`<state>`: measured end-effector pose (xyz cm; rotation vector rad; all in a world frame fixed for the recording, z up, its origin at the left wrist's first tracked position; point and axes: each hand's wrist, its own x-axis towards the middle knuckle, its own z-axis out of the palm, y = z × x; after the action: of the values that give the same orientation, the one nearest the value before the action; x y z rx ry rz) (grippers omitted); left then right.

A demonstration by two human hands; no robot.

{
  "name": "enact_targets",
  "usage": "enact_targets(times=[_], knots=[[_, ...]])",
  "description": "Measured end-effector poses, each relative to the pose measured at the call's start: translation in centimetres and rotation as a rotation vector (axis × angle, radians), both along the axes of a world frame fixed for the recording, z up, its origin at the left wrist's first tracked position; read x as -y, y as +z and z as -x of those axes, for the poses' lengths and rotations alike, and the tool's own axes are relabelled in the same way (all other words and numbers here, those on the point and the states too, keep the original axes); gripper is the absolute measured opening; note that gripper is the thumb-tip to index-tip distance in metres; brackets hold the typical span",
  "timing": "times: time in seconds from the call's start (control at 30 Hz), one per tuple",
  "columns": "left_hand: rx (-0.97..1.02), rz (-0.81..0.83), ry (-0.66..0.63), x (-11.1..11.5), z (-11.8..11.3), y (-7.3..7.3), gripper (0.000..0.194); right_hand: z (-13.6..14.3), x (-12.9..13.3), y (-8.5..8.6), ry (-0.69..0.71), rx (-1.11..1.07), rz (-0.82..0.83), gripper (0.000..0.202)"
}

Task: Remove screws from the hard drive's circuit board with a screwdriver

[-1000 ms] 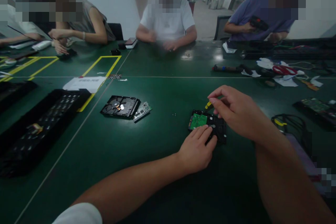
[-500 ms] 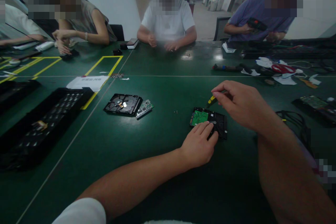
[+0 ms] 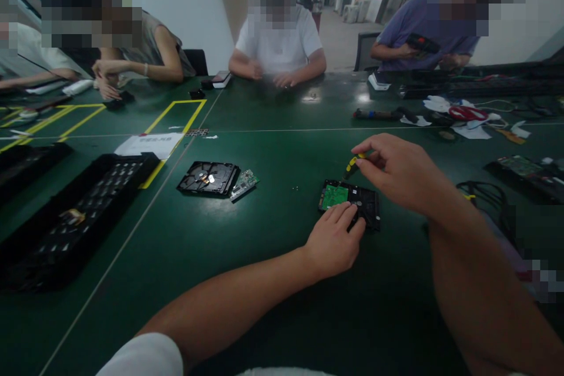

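I have two bare hands at one hard drive (image 3: 369,205), which lies flat on the table (image 3: 273,153), well in from the far edge and toward the right side. My left hand (image 3: 332,244) rests on it, fingers laid side by side over its near part and thumb apart, clamping nothing. My right hand (image 3: 392,170) pinches one yellow-and-dark screwdriver (image 3: 351,165) between thumb and fingers, its shaft slanting down to the far side of the drive's single green board (image 3: 335,196). I cannot tell whether the tip touches a screw. Farther left I count one second drive (image 3: 207,178), with one loose circuit board (image 3: 244,185) at its right end. Between the two drives lie a few tiny specks (image 3: 295,188), too small to count. Toward the table's left edge I see two black trays (image 3: 123,202) and one sheet of paper (image 3: 152,145). Four people (image 3: 279,41) sit along the far edge.
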<state>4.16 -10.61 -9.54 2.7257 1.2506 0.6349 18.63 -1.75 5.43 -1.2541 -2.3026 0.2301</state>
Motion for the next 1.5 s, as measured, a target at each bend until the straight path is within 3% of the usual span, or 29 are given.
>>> enact_targets(times=[1.5], knots=[[0.023,0.04,0.025,0.1,-0.5,-0.3,0.046,-1.1,-0.5,0.3,0.071,-0.01,-0.007,0.008]])
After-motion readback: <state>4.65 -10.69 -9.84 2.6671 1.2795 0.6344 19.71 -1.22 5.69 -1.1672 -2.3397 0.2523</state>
